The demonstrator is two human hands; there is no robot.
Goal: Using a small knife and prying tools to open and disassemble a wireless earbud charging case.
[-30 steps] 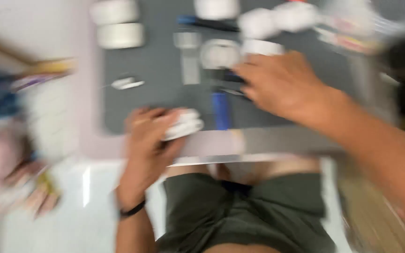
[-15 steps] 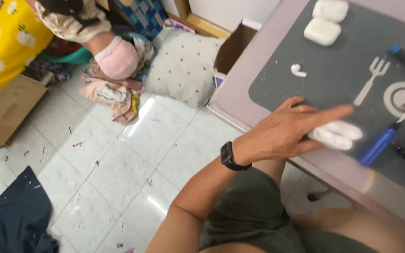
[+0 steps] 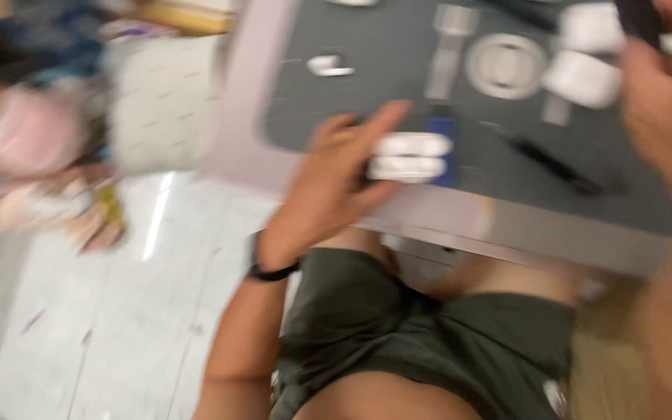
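My left hand (image 3: pixel 328 187) lies at the near edge of the worktop (image 3: pixel 460 222), its fingers (image 3: pixel 375 124) loosely spread and stretched toward one o'clock, the tips resting against two white oblong pieces (image 3: pixel 410 157) stacked one just above the other; blur keeps me from telling whether I pinch them or only touch them. Right behind the pieces, at three o'clock, a blue pen-like tool (image 3: pixel 443 148) lies on the dark grey mat (image 3: pixel 398 47). At one o'clock from them sits a white ring-shaped disc (image 3: pixel 505 66), with a black pen (image 3: pixel 554 163) at three o'clock. My right hand (image 3: pixel 666 109) is raised at the frame's two o'clock; I cannot tell how its fingers are set. A black band (image 3: pixel 272 271) circles my left wrist.
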